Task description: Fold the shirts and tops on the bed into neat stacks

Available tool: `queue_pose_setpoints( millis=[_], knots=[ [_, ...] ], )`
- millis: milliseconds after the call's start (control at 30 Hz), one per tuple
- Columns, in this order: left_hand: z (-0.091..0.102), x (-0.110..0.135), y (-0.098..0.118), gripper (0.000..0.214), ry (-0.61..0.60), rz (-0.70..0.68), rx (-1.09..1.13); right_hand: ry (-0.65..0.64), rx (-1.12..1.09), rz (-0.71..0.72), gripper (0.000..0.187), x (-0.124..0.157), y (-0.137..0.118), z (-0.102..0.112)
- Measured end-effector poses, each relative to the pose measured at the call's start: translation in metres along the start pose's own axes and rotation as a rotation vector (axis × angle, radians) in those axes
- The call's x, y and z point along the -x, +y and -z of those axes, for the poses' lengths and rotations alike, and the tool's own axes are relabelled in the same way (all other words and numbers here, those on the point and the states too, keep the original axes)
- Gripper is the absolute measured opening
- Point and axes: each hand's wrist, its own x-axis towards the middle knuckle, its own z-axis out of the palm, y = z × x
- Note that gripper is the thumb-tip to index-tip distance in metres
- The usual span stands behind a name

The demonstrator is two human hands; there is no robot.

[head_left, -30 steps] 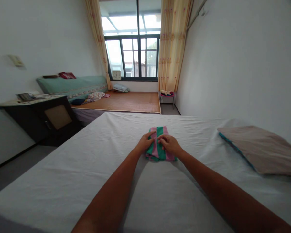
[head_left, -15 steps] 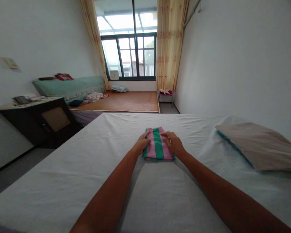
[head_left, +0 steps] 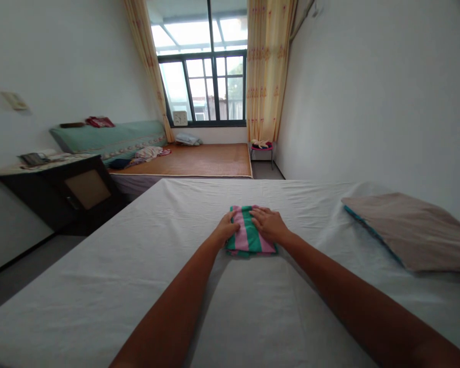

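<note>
The right hand (head_left: pixel 269 225) has slid from the side of the folded pink-and-green striped cloth (head_left: pixel 247 238) onto its top, palm flat and fingers spread, so the bundle looks pressed flatter. The left hand (head_left: pixel 226 233) stays cupped against the cloth's left edge, and I cannot tell whether it pinches. The cloth lies mid-bed on the white sheet (head_left: pixel 138 266).

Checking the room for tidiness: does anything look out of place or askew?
Nothing odd near the hands: the folded pink-and-green striped cloth lies neatly on the white bed sheet, left hand at its edge, right hand flat on top. Only the crumpled heap of clothes on the far bed's woven mat looks untidy.
</note>
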Motion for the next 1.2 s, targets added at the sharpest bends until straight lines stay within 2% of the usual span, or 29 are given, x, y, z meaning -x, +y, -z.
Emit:
queue_pose_setpoints(
  millis=[100, 167, 300, 367, 433, 533, 600, 700, 767, 833, 1000, 1200],
  knots=[
    [0.002, -0.002, -0.002, 0.07, 0.021, -0.011, -0.108, -0.151, 0.021, -0.075, 0.053, -0.014, 0.01, 0.001],
    [0.008, -0.005, -0.005, 0.064, 0.048, -0.048, -0.193, -0.169, 0.03, -0.11, 0.053, -0.021, 0.017, 0.002],
    [0.028, -0.013, -0.009, 0.046, 0.27, -0.162, -0.365, -0.005, -0.001, -0.08, 0.049, -0.024, 0.02, 0.007],
    [0.035, -0.015, -0.01, 0.04, 0.294, -0.161, -0.387, 0.096, -0.066, 0.004, 0.047, -0.017, 0.015, 0.008],
    [0.036, -0.013, -0.007, 0.038, 0.282, -0.157, -0.429, 0.139, -0.104, 0.113, 0.046, -0.006, 0.006, 0.003],
    [0.023, -0.004, 0.004, 0.037, 0.329, -0.333, -0.601, 0.121, -0.06, 0.175, 0.047, 0.012, -0.005, -0.01],
    [0.009, 0.003, 0.011, 0.042, 0.285, -0.488, -0.729, 0.087, -0.022, 0.161, 0.05, 0.02, -0.009, -0.02],
    [-0.011, 0.011, 0.012, 0.047, 0.041, -0.584, -0.89, 0.067, -0.007, 0.164, 0.05, 0.025, -0.011, -0.03],
    [-0.018, 0.012, 0.006, 0.046, -0.069, -0.554, -0.976, 0.067, -0.006, 0.178, 0.049, 0.026, -0.01, -0.031],
    [-0.016, 0.011, -0.002, 0.045, -0.102, -0.473, -1.034, 0.069, -0.008, 0.182, 0.048, 0.025, -0.008, -0.032],
    [-0.002, 0.006, -0.014, 0.056, -0.108, -0.322, -1.065, 0.067, -0.034, 0.174, 0.049, 0.019, 0.005, -0.031],
    [-0.005, 0.008, -0.011, 0.057, -0.061, -0.229, -1.019, 0.091, -0.017, 0.039, 0.048, 0.015, 0.023, -0.022]
  ],
)
